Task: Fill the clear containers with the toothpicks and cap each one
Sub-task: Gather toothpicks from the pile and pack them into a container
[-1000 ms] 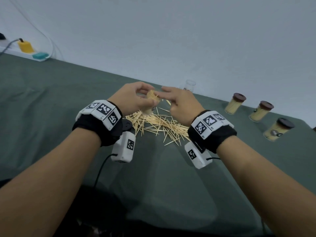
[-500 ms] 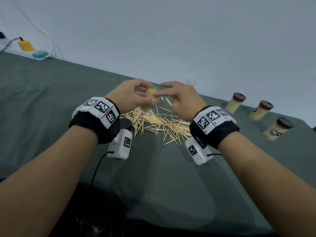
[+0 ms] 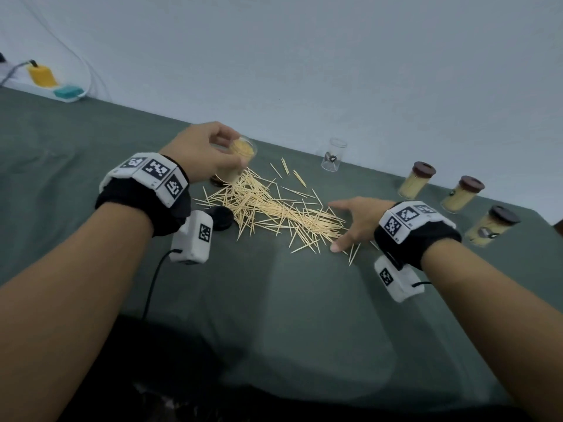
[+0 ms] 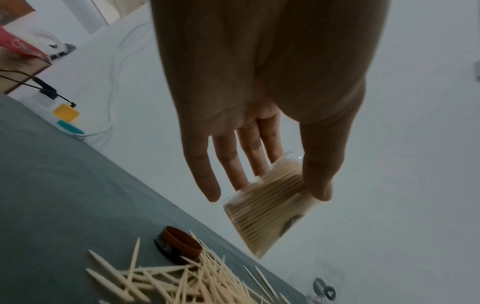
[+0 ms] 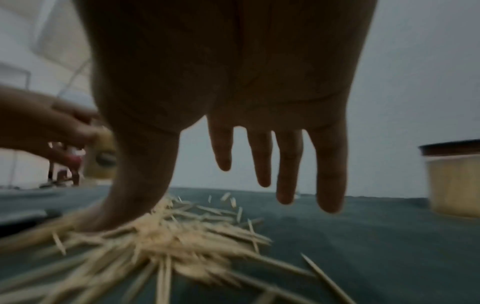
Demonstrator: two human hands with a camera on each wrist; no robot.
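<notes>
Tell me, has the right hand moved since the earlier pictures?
Yes. The right hand has left the container in the left hand and come down, open, onto the near right edge of the toothpick pile.

Three capped containers (image 3: 416, 184) full of toothpicks line up on the right. Two uncapped ones as well: one packed container (image 3: 239, 159) in hand, one empty container (image 3: 334, 154) by the wall. Two loose brown caps (image 3: 221, 217) sit near the pile. Loose toothpicks (image 3: 274, 211): too many to count.

You see dim, flat, bluish light with soft shadows. The right wrist view blurs the toothpicks (image 5: 166, 236); wide-angle edges bend.
</notes>
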